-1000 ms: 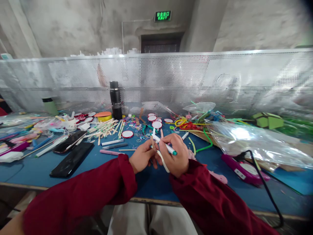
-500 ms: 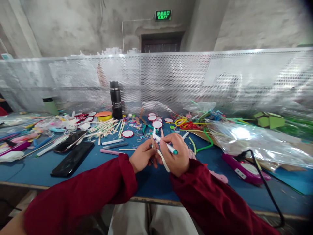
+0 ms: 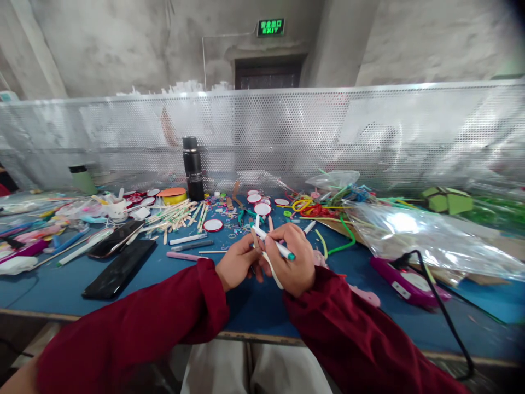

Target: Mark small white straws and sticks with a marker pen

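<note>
Beyond the near table edge [image 3: 262, 337], left hand [image 3: 233, 266] pinches a tan strip [image 3: 255, 239], right hand [image 3: 297, 264] grips a white pen [image 3: 284, 250]; marking seems underway, next needing steadiness

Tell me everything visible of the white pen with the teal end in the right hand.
The slim, cylindrical white pen with a teal end looks like smooth plastic. It is held slantwise between the thumb and fingers of the bare right hand, above the blue tabletop. The teal end points toward the picture's lower right; the white barrel runs to the upper left, partly hidden by the fingers. Whether its far end touches anything is unclear.
</note>
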`<state>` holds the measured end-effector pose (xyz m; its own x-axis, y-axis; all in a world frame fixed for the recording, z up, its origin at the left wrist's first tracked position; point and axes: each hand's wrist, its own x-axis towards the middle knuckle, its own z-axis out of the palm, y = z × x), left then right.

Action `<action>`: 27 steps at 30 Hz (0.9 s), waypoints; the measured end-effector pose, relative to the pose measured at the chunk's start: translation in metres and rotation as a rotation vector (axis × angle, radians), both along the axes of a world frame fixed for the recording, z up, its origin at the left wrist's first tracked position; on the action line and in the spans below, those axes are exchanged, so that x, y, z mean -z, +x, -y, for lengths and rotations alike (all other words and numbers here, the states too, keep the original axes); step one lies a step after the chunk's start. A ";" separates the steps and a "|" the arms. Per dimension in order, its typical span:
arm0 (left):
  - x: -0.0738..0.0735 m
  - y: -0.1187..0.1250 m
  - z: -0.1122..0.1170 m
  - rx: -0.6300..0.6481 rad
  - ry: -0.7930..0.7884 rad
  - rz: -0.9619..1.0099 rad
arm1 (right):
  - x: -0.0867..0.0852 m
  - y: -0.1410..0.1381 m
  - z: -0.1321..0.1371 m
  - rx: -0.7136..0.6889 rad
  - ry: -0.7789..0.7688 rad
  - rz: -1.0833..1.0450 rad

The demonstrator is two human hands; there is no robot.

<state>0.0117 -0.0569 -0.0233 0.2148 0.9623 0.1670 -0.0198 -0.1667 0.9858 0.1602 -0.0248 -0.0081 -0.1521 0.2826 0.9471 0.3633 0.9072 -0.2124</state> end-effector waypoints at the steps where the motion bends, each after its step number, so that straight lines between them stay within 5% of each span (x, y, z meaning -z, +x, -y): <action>1: 0.000 0.000 0.000 -0.001 0.000 -0.001 | 0.000 0.000 0.000 0.002 -0.004 0.001; 27: 0.002 0.000 -0.001 0.002 -0.001 0.015 | -0.001 0.001 0.000 -0.016 -0.023 0.011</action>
